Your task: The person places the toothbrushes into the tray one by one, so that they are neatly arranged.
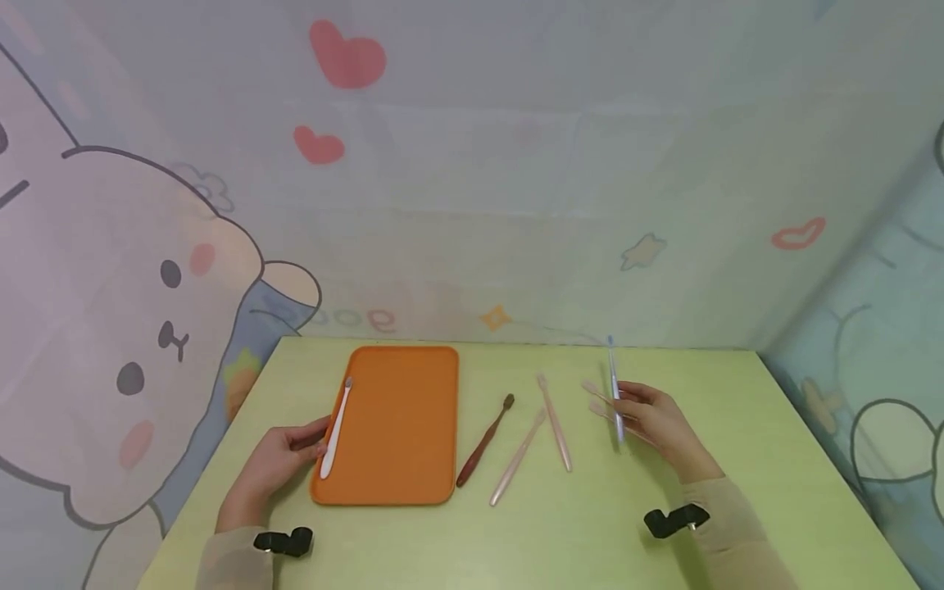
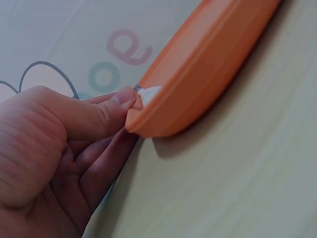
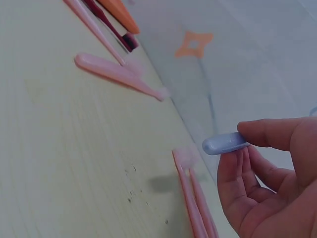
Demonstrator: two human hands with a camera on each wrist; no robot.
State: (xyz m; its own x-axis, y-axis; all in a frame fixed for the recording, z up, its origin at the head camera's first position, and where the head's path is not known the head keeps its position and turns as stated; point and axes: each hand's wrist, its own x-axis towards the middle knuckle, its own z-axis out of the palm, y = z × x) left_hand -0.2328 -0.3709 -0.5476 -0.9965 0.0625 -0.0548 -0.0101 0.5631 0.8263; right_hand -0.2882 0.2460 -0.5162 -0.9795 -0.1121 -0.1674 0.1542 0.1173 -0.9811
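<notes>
My left hand (image 1: 273, 467) grips the left edge of an orange tray (image 1: 401, 426), thumb over the rim and fingers at its outer side in the left wrist view. A white toothbrush (image 1: 337, 428) lies in the tray along that edge, close by the thumb. Between thumb and fingers, my right hand (image 1: 667, 426) pinches a light blue toothbrush (image 3: 223, 144), held above the table with its head pointing to the back wall. Below that hand, two pink toothbrushes (image 3: 187, 198) lie side by side, their handles partly hidden by the hand in the head view.
Between tray and right hand lie a dark red toothbrush (image 1: 483, 444) and two more pink toothbrushes, one slanted (image 1: 516, 459) and one farther right (image 1: 556, 426). A printed cloth backdrop (image 1: 516, 205) stands along the pale green table's (image 1: 560, 549) back edge.
</notes>
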